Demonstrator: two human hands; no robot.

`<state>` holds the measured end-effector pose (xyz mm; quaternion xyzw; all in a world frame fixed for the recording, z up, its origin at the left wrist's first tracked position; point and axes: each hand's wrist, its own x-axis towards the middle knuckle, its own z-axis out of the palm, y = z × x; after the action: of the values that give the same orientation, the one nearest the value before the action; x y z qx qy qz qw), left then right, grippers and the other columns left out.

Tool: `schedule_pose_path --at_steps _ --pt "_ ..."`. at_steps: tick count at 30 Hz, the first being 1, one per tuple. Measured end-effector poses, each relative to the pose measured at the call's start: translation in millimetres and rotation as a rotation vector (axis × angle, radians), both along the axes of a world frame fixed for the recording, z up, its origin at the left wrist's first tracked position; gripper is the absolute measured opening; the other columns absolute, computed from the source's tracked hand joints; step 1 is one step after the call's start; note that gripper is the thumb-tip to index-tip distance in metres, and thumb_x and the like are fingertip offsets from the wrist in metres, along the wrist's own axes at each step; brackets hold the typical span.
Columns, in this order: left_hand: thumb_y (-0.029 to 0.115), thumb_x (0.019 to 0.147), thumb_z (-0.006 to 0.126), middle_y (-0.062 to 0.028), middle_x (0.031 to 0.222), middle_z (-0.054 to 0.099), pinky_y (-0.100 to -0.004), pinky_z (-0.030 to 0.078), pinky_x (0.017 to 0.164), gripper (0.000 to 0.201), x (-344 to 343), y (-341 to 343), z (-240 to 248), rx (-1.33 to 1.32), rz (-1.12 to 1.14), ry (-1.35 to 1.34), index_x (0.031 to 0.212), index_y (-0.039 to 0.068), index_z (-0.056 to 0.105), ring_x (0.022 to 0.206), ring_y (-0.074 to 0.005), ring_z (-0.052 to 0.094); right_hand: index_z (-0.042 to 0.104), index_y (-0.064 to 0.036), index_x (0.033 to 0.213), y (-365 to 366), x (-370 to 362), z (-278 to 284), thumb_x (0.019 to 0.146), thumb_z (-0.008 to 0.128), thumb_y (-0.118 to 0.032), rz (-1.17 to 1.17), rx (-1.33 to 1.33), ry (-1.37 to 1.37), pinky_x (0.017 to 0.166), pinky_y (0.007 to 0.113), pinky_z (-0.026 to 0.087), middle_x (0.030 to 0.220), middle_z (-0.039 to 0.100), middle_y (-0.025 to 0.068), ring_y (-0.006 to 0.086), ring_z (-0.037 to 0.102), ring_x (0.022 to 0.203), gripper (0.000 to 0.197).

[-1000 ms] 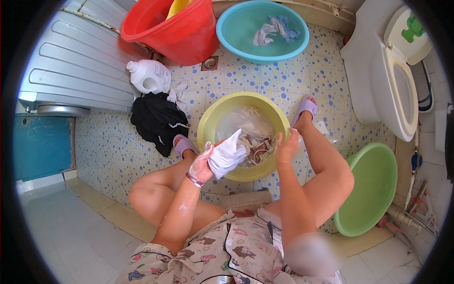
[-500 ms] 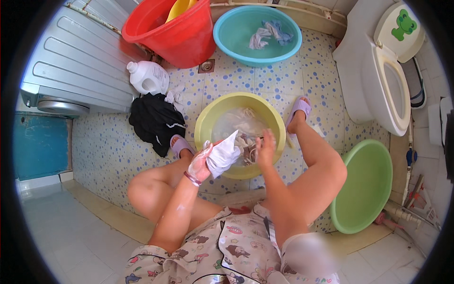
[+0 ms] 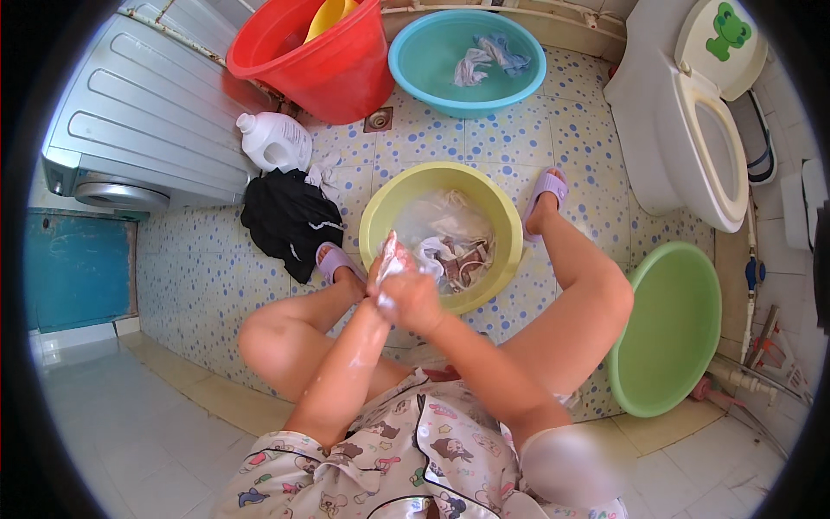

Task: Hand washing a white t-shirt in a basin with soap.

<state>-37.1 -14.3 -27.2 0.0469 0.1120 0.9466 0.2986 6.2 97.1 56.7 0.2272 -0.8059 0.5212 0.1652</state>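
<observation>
Above the near left rim of a yellow basin (image 3: 512, 268), my two hands meet over a soapy white cloth (image 3: 391, 251). Fingers of my left hand (image 3: 378, 275) are closed on the cloth, partly covered by the other hand. My right hand (image 3: 413, 300) wraps across it from the right, its fingers closed, with lather on the knuckles. Much of the cloth is hidden between the hands. Cloudy water fills the basin, where white and brownish garments (image 3: 462, 262) lie soaking, some with thin straps or cords.
Black clothing (image 3: 290, 221) and a white detergent jug (image 3: 275, 141) are on the left. A red tub (image 3: 320, 78) and a blue basin (image 3: 467, 105) stand at the back. To the right are a toilet (image 3: 670, 138) and a tilted green basin (image 3: 666, 333).
My right hand has come from over the basin leftward onto the cloth and my left hand. The cloth, earlier spread and pointed upward, is now bunched between both hands.
</observation>
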Motion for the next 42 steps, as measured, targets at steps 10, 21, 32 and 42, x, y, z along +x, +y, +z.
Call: schedule_pose_path --at_steps 10,21,32,42 --pt "0.031 0.086 0.046 0.0014 0.073 0.052 -0.0248 0.042 0.059 0.022 -1 47 46 -0.307 -0.016 -0.248 0.081 0.011 0.052 0.067 -0.0115 0.051 0.056 -0.0055 0.067 9 -13 -15 0.071 0.056 -0.024 -0.250 0.075 -0.101 0.049 0.042 0.041 0.061 0.054 0.0175 0.0362 0.052 0.054 0.019" --pt "0.033 0.084 0.049 0.0003 0.061 0.048 -0.0270 0.042 0.052 0.023 5 49 68 -0.627 0.277 -0.644 0.073 0.013 0.049 0.055 -0.0144 0.049 0.057 -0.0105 0.072 24 -36 -3 0.063 0.061 -0.022 -0.434 0.130 -0.536 0.051 0.039 0.043 0.067 0.057 0.0143 0.0312 0.056 0.059 0.015" --pt "0.030 0.083 0.050 -0.0022 0.073 0.051 -0.0268 0.043 0.059 0.021 -11 -26 -4 -0.189 -0.161 -0.146 0.074 0.012 0.049 0.066 -0.0142 0.050 0.055 -0.0083 0.065 -20 5 20 0.068 0.059 -0.018 -0.310 -0.020 -0.205 0.049 0.038 0.042 0.060 0.054 0.0139 0.0327 0.053 0.053 0.011" --pt "0.019 0.087 0.047 -0.0048 0.094 0.056 -0.0225 0.042 0.077 0.023 -22 -5 7 0.284 -0.250 0.241 0.102 0.003 0.052 0.087 -0.0129 0.053 0.053 -0.0057 0.061 -16 6 26 0.074 0.054 -0.016 -0.272 -0.098 -0.060 0.045 0.040 0.039 0.053 0.050 0.0168 0.0350 0.051 0.050 0.017"
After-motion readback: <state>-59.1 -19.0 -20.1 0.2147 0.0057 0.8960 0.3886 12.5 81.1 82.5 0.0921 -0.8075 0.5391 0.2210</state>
